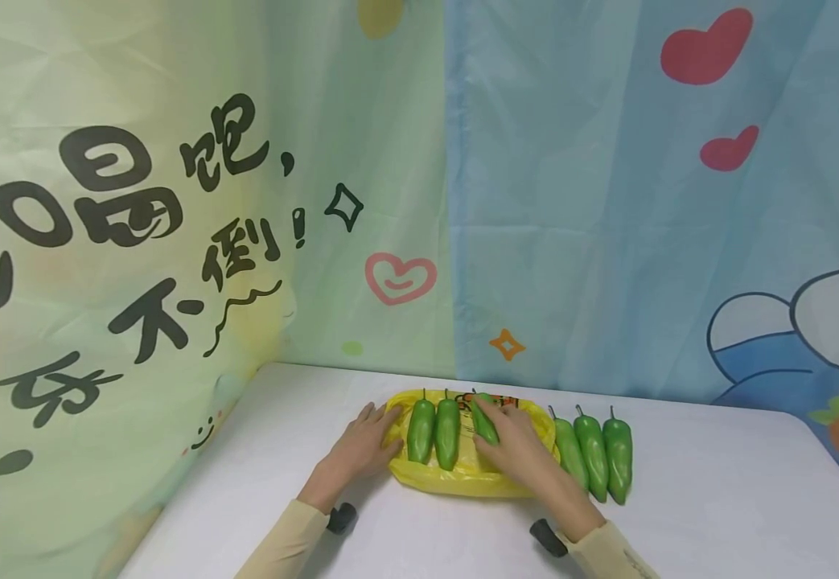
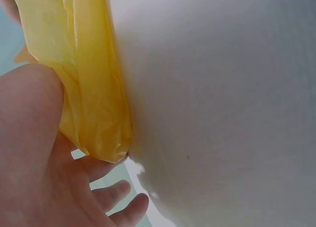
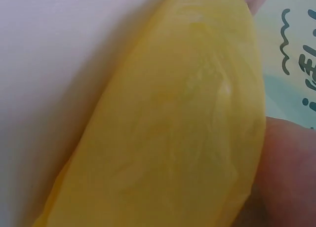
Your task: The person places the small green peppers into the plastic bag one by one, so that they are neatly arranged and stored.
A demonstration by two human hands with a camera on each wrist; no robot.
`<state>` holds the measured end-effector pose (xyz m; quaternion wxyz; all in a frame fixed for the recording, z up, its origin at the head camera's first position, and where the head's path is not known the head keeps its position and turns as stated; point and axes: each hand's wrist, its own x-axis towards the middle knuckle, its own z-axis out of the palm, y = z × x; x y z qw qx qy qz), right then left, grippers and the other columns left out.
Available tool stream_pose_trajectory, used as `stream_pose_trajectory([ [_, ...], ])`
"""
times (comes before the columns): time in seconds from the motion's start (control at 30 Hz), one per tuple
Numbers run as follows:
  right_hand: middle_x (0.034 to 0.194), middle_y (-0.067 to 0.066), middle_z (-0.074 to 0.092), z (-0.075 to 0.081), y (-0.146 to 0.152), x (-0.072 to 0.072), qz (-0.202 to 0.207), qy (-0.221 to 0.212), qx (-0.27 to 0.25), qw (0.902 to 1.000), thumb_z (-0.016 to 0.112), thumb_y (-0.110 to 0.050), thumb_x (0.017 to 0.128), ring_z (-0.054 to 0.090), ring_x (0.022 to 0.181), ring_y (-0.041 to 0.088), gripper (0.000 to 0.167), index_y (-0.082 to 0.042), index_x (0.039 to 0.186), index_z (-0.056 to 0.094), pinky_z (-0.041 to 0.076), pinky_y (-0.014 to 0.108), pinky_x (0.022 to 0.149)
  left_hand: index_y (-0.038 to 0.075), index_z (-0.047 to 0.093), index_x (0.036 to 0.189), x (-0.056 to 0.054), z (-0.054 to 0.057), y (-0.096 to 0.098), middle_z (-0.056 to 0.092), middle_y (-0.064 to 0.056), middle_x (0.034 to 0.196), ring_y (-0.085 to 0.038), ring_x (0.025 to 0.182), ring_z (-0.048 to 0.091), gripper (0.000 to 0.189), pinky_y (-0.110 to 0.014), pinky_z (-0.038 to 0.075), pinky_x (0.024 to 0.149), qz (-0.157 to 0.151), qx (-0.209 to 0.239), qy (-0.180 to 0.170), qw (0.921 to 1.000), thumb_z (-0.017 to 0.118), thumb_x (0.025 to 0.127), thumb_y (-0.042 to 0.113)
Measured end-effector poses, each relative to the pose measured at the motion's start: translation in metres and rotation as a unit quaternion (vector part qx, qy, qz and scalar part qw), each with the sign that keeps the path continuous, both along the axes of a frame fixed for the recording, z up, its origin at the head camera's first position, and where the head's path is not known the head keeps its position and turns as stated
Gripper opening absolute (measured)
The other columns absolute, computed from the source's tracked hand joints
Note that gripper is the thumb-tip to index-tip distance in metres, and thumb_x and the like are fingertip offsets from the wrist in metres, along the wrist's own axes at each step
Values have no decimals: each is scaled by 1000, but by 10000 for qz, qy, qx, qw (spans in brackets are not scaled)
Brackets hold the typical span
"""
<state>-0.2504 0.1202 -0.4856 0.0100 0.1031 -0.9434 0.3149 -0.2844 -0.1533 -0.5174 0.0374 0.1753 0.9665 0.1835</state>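
A yellow plastic bag [image 1: 455, 482] lies spread open on the white table, its edge raised like a rim. Two green peppers [image 1: 421, 432] lie side by side in its left half, stems pointing away. My right hand [image 1: 516, 442] holds another green pepper [image 1: 486, 422] over the bag's right half, thumb on one side of it. At the bag's left edge, my left hand [image 1: 364, 441] pinches the plastic between thumb and fingers; the left wrist view shows the thumb [image 2: 29, 98] against the yellow film. In the right wrist view the bag's side [image 3: 173, 123] hides the held pepper.
Three more green peppers [image 1: 590, 454] lie in a row on the table [image 1: 716, 490], just right of the bag. Behind the table hangs a printed curtain [image 1: 571, 241], with another printed cloth along the left side. Black straps sit at both wrists.
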Motion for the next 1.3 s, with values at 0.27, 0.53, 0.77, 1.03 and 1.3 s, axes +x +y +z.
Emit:
stream_pose_trajectory([
  [0.27, 138, 28, 53, -3, -9, -3, 94, 36, 217, 9997, 70, -20, 93, 52, 126, 43, 65, -13, 153, 44, 51, 59, 99, 13, 40, 154, -1, 0, -1, 40, -21, 158, -47, 149, 29, 59, -60, 30, 121, -12, -50, 0, 10000, 55, 101, 35],
  [0.53, 138, 30, 52, -8, -17, -8, 51, -73, 267, 9996, 70, -22, 93, 53, 125, 45, 67, -15, 154, 42, 50, 61, 100, 13, 40, 154, 0, 0, -1, 40, -20, 158, -46, 149, 28, 59, -60, 30, 121, -15, -9, -73, 10000, 55, 101, 34],
  [0.77, 134, 31, 53, -16, -23, -7, -43, 4, 341, 9994, 72, -19, 92, 54, 120, 45, 68, -14, 153, 43, 51, 60, 98, 12, 41, 154, 1, 0, 0, 40, -21, 158, -47, 149, 28, 58, -61, 30, 120, -16, 19, -53, 10000, 55, 101, 34],
  [1.03, 132, 31, 51, -20, -32, -3, -63, -106, 378, 9992, 73, -19, 90, 47, 122, 45, 73, -11, 155, 40, 47, 62, 94, 13, 41, 153, 1, 0, 0, 40, -21, 157, -47, 149, 28, 58, -61, 30, 121, 3, 30, -58, 10000, 55, 101, 33],
  [1.3, 139, 36, 45, -16, -33, -1, -75, -296, 319, 9990, 72, -19, 90, 40, 131, 51, 77, -10, 156, 36, 40, 70, 101, 12, 42, 153, 1, 1, 1, 40, -21, 157, -47, 149, 29, 57, -61, 30, 120, 4, 22, -57, 10000, 54, 101, 33],
])
